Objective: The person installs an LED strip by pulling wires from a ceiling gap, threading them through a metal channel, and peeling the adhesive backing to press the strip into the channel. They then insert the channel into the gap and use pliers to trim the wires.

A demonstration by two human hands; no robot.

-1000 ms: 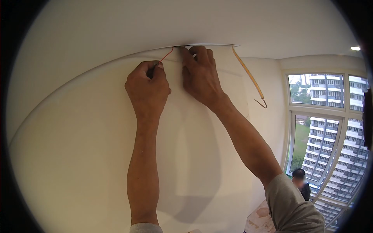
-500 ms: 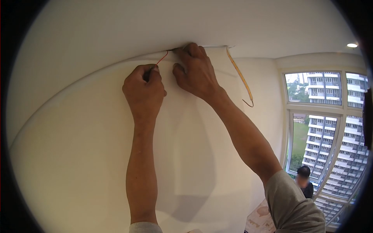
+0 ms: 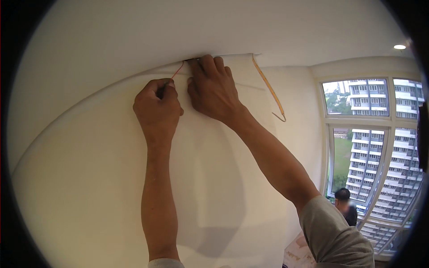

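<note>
A thin red wire point(image 3: 178, 71) comes out of a dark gap point(image 3: 191, 59) where the wall meets the ceiling. My left hand point(image 3: 157, 107) pinches its lower end between thumb and fingers, just below the gap. Close by on the right, my right hand point(image 3: 214, 89) reaches up to that gap, its index finger at the opening and its thumb apart from the other fingers. The other fingers are bent against the ceiling edge, and their tips are partly hidden. Further right hangs a yellowish cable point(image 3: 269, 85) with a hooked bare end.
The pale wall point(image 3: 98, 178) curves up to the white ceiling point(image 3: 187, 27). Tall windows point(image 3: 357, 147) stand at the right, with a person point(image 3: 346, 207) in dark clothing in front of them, lower down. A round ceiling light point(image 3: 399, 47) is lit at the upper right.
The view has shifted slightly, so both hands appear a little further left. The left hand keeps its pinch on the red wire, which looks straighter. The person by the window has turned.
</note>
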